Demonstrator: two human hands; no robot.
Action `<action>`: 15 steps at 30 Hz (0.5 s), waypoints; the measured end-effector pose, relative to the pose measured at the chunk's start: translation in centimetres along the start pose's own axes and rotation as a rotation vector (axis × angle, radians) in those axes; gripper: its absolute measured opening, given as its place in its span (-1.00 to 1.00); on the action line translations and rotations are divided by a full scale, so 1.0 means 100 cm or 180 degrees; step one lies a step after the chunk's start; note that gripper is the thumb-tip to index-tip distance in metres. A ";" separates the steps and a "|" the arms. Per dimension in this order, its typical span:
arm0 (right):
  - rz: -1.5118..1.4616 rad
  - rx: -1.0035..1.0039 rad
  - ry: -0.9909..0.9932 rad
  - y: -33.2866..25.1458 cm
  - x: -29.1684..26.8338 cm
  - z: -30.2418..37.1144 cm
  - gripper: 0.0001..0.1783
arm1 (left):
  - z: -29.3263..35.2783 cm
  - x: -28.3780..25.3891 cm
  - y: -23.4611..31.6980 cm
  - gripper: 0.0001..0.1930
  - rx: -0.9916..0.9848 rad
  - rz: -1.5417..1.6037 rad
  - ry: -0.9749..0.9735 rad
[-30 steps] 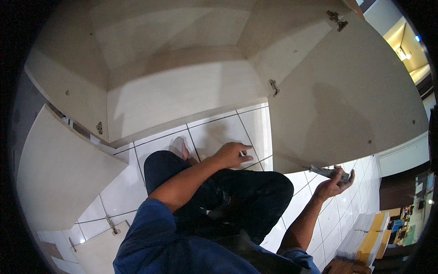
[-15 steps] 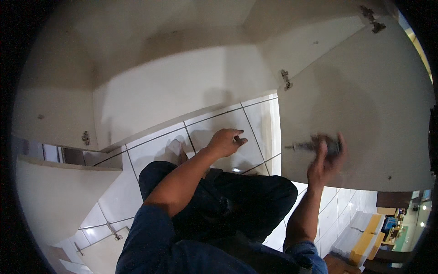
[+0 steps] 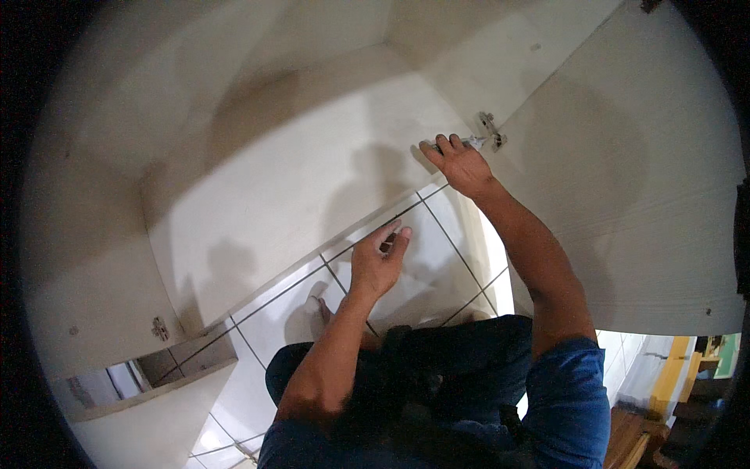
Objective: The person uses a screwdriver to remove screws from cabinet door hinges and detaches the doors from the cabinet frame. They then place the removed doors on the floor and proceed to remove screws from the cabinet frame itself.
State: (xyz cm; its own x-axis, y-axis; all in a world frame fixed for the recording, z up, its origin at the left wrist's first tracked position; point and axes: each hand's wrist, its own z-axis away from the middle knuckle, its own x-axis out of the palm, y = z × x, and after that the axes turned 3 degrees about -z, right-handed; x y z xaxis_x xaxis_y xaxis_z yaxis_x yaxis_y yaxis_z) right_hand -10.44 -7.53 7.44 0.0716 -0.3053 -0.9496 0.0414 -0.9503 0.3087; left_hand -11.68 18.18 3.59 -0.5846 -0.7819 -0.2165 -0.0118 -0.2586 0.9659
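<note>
My right hand (image 3: pixel 461 166) is wrapped round a screwdriver (image 3: pixel 473 142), its handle largely hidden by the fingers. The tool's front end reaches a metal hinge (image 3: pixel 491 133) at the corner of the white cabinet, where the right door (image 3: pixel 625 211) joins the side panel. Below and to the left, my left hand (image 3: pixel 378 259) hovers over the tiles by the cabinet's bottom edge, fingers curled towards the thumb. A small dark patch shows between them; whatever it holds cannot be made out.
Another hinge (image 3: pixel 160 328) sits on the cabinet's left side, beside the swung-out left door (image 3: pixel 176 402). My bent legs (image 3: pixel 461 352) are close to the opening. Cardboard and wooden pieces (image 3: pixel 664 383) lie at the lower right, past the right door.
My right hand has moved from in front of the right door, up and left to the hinge, taking the screwdriver along. My left hand has turned its fingers upward. The view has shifted.
</note>
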 end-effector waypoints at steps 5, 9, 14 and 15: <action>0.0273 -0.0173 0.0047 0.021 0.013 -0.005 -0.39 | 0.003 0.000 0.012 -0.48 -0.0042 -0.0507 -0.0253; 0.0170 -0.0057 -0.0289 0.029 0.015 -0.005 -0.32 | 0.001 0.003 0.005 -0.48 0.0040 -0.0616 -0.0217; 0.0024 -0.0247 0.0152 0.041 0.029 -0.003 -0.46 | -0.002 0.005 0.002 -0.47 -0.0126 -0.0735 -0.0345; 0.0009 -0.0271 0.0219 0.043 0.031 -0.003 -0.47 | -0.003 0.005 0.001 -0.47 -0.0153 -0.0748 -0.0388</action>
State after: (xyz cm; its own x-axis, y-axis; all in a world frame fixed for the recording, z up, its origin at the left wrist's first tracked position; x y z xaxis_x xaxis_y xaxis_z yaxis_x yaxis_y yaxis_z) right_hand -9.70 -12.55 5.87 0.1399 -0.3002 -0.9436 0.1255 -0.9399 0.3176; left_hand -11.79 17.59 3.51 -0.6638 -0.6238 -0.4125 -0.1218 -0.4540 0.8827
